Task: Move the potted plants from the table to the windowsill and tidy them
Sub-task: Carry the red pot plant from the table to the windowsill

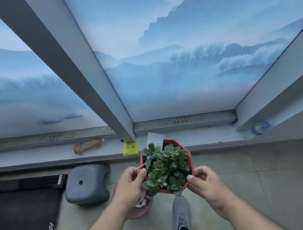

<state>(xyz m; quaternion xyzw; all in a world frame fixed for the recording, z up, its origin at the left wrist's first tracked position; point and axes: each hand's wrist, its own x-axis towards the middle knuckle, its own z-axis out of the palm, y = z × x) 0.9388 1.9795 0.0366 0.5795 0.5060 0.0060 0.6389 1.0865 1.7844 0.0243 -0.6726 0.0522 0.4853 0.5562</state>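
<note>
A red octagonal pot (pixel 190 162) full of green succulents (pixel 165 167) is held in the air just in front of the windowsill (pixel 37 155), with a white label card (pixel 154 138) standing at its far rim. My left hand (pixel 131 184) grips the pot's left rim, thumb near the leaves. My right hand (pixel 202 182) pinches the pot's right rim. Below my left hand a second reddish pot (pixel 142 209) stands on the floor, mostly hidden by my wrist.
An orange plastic bottle (pixel 88 145) lies on the sill at left, a yellow smiley note (pixel 130 148) at the window post's foot, a blue-capped bottle (pixel 259 128) at right. A grey stool (pixel 87 184) and a black mat (pixel 20 222) are on the floor left; my grey shoe (pixel 181 216) is below the pot.
</note>
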